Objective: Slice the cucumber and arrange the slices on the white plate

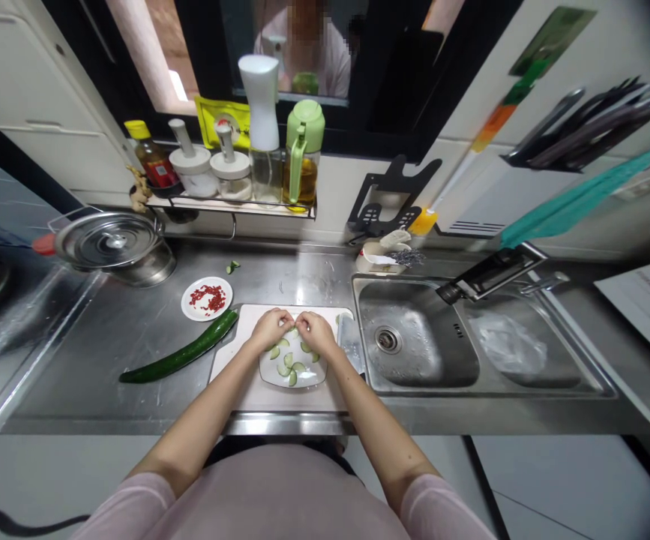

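Note:
My left hand (271,331) and my right hand (318,335) meet at the far edge of a white plate (273,373). Their fingertips are pinched close together, with a small bit of green cucumber slice showing between them. Thin cucumber slices (292,369) lie on the plate, several of them fanned like petals near its front. Under the plate is a pale cutting board (240,379). A wide knife blade (350,339) lies at the board's right side. To the left, a long dark green cucumber (181,355) rests with its cut end at the board's edge.
Behind the cucumber are a small white dish (188,306) of red bits and green scraps (233,266). A lidded steel pot (150,264) stands back left. On the right is a double sink (414,360) with a black faucet (490,274). A rack (229,205) holds bottles and jars.

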Demonstrator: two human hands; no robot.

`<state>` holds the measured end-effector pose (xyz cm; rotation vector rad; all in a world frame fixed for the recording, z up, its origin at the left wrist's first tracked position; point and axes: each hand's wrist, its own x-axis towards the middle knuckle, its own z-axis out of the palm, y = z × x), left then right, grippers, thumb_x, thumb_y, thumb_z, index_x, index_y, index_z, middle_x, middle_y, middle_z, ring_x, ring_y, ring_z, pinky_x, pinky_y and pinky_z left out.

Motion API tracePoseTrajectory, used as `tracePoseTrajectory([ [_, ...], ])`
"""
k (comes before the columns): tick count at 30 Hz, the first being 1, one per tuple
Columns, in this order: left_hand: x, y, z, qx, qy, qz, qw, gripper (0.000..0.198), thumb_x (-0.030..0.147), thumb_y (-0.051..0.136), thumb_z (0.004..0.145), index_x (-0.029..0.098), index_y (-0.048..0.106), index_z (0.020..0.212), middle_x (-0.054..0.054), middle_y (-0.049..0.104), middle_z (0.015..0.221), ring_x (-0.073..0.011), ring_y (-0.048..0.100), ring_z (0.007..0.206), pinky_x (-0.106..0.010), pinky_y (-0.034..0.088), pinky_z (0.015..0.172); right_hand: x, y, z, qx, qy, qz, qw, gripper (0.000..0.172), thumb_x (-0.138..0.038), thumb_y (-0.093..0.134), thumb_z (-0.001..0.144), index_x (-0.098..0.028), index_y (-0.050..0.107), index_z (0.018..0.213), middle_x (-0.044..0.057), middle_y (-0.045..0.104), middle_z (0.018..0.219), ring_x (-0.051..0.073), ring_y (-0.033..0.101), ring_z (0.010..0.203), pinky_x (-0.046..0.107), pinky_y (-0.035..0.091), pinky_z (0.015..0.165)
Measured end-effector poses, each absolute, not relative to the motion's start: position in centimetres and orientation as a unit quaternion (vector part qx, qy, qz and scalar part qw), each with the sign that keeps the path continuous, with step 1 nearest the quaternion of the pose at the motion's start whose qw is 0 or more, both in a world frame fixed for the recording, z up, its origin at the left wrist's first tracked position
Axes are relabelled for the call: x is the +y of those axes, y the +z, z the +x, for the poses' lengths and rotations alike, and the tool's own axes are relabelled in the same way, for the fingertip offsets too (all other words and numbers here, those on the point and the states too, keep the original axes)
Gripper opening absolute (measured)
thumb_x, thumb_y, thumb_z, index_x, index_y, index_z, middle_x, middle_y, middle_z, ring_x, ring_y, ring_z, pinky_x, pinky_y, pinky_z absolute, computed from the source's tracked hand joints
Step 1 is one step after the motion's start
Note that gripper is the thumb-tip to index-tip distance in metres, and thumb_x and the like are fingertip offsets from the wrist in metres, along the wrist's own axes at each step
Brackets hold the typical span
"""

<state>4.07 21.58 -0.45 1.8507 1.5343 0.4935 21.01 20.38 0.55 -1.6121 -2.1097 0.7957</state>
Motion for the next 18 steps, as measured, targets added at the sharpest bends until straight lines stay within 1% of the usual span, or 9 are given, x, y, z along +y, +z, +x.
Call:
tracePoseTrajectory([
  [8, 21.4, -0.84, 4.53, 0.599, 0.148, 0.738, 0.274, 0.016, 0.027, 0.057, 0.083, 0.019, 0.071, 0.083, -0.008, 0.066, 0.097, -0.0218, 0.056, 0.099, -0.031, 0.042, 0.09, 20.32, 0.5, 20.71, -0.766, 0.234, -0.592, 0.087, 0.016, -0.024, 0.049, 0.09, -0.02, 0.064, 0.09, 0.003, 0.064, 0.092, 0.015, 0.051, 0.086, 0.023, 0.032, 0.071],
  [14, 21.29, -1.06, 4.79, 0.605, 0.154, 0.735, 0.266, 0.016, 0.028, 0.056, 0.086, 0.02, 0.07, 0.085, -0.008, 0.064, 0.098, -0.0219, 0.055, 0.101, -0.032, 0.042, 0.091, 20.3, 0.58, 20.68, -0.766, 0.219, -0.601, 0.062, 0.018, -0.027, 0.049, 0.092, -0.022, 0.064, 0.097, 0.004, 0.064, 0.099, 0.017, 0.052, 0.093, 0.025, 0.032, 0.074],
  [18, 21.29, -1.07, 4.74, 0.597, 0.152, 0.739, 0.271, 0.016, 0.027, 0.056, 0.086, 0.021, 0.07, 0.084, -0.007, 0.063, 0.098, -0.0217, 0.054, 0.101, -0.032, 0.043, 0.091, 20.32, 0.71, 20.7, -0.766, 0.226, -0.598, 0.058, 0.018, -0.028, 0.048, 0.092, -0.022, 0.064, 0.097, 0.004, 0.065, 0.099, 0.016, 0.052, 0.091, 0.024, 0.032, 0.074],
])
